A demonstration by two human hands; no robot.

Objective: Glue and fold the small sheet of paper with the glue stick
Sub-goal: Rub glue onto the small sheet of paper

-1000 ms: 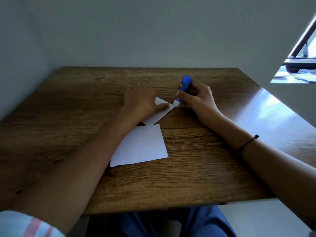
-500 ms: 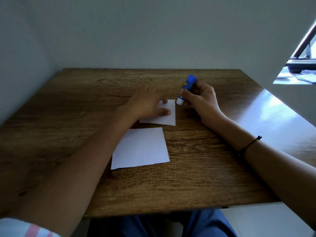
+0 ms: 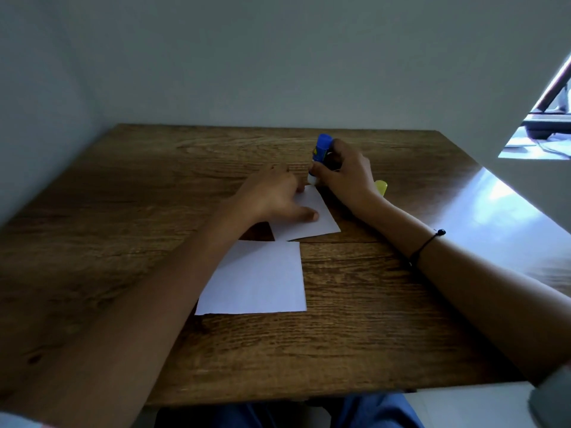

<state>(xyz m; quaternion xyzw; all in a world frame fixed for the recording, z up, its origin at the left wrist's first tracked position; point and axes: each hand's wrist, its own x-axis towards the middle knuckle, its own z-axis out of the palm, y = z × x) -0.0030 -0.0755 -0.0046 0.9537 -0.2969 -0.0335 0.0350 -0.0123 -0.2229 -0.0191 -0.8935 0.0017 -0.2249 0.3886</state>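
A small white sheet of paper (image 3: 319, 219) lies on the wooden table (image 3: 370, 319), turned at an angle. My left hand (image 3: 272, 196) rests flat on its left part, fingers spread, thumb pressing the sheet. My right hand (image 3: 346, 176) grips the blue glue stick (image 3: 322, 149) upright-tilted, its white tip down at the sheet's far corner. The tip itself is mostly hidden between my fingers.
A larger white sheet (image 3: 256, 279) lies nearer me, just below the small one. A yellow object (image 3: 381, 186), perhaps the glue cap, peeks out behind my right wrist. Walls close the table at the back and left.
The small sheet has been rotated clockwise under my left hand. The glue stick has stayed at its far corner, now more upright. The yellow object has come into view.
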